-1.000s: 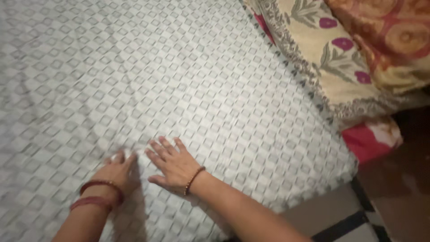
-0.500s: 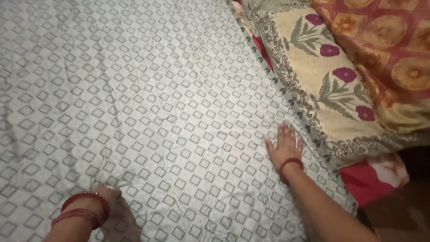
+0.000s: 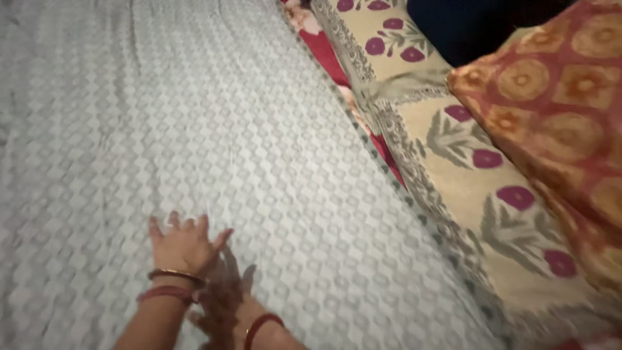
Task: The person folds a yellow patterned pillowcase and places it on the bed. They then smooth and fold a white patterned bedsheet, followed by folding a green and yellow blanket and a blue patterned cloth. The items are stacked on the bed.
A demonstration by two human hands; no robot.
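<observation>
I'm smoothing the sheet (image 3: 272, 129): left hand (image 3: 183, 245) flat, fingers spread; right hand (image 3: 223, 304) shadowed, can't tell. Next, press outward evenly.

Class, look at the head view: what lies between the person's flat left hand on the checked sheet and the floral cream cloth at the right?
Only a bare stretch of the checked sheet lies between the left hand and the floral cream cloth, in the head view.

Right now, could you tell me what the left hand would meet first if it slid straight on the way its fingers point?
The left hand lies flat on the white patterned sheet, fingers pointing up the bed. That line looks free: only more sheet as far as the picture shows, though the frame is blurred.
</observation>
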